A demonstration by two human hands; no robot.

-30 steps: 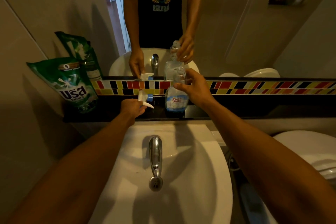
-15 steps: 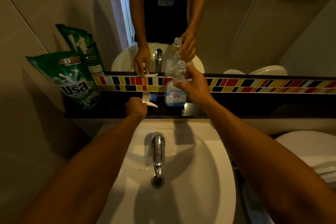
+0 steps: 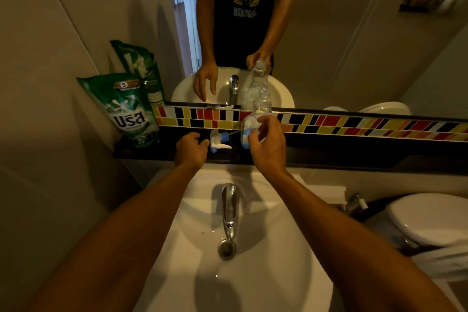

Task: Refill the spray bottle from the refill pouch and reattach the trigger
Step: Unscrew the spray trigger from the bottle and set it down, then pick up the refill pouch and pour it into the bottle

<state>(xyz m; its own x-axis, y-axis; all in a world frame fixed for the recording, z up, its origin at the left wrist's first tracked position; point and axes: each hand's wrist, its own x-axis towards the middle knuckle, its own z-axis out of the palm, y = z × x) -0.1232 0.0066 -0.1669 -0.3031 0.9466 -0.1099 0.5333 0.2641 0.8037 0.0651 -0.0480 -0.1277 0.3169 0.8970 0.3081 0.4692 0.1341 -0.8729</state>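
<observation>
Dim bathroom, dark ledge surface (image 3: 329, 157) behind a white basin (image 3: 253, 286); trigger off, pour not yet begun.

Clear plastic spray bottle (image 3: 262, 105) stands upright on the ledge under the mirror, neck open. Right hand (image 3: 268, 145) is at its lower body, fingers loosely curled; whether they actually grip it I cannot tell. White-and-blue trigger head (image 3: 217, 141) lies on its side just left of the bottle. Left hand (image 3: 191, 147) sits just beside the trigger, fingers half curled, holding nothing. Green refill pouch (image 3: 126, 109) leans against the wall, well left of the bottle, untouched. Judged step: bottle opened and readied. Next: left hand fetches the pouch and opens its spout while the right steadies the bottle.
</observation>
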